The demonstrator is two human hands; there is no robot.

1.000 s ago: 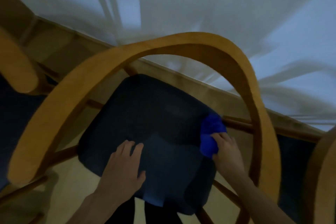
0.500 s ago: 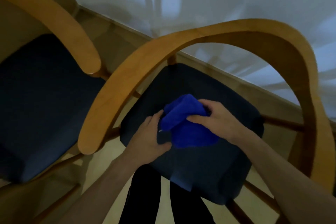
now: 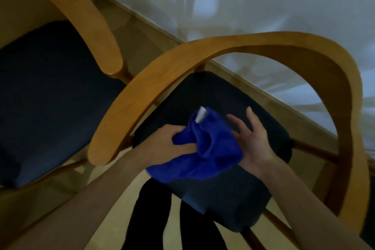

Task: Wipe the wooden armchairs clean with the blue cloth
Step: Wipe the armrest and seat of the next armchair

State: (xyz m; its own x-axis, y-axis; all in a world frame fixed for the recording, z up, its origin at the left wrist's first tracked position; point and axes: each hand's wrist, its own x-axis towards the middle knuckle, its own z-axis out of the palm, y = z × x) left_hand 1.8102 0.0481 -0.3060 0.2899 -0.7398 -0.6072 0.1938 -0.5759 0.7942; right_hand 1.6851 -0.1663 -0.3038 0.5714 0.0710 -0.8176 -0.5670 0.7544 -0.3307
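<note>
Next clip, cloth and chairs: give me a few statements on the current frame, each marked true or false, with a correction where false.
1. The left hand grips the blue cloth. True.
2. The right hand is a closed fist around the cloth. False: its fingers are spread and straight, palm against the cloth.
3. The cloth is held above the dark seat cushion of the right-hand armchair. True.
4. The cloth is pressed against the curved wooden armrest. False: it is apart from the armrest, over the seat.
5. A white tag shows at the cloth's top. True.
</note>
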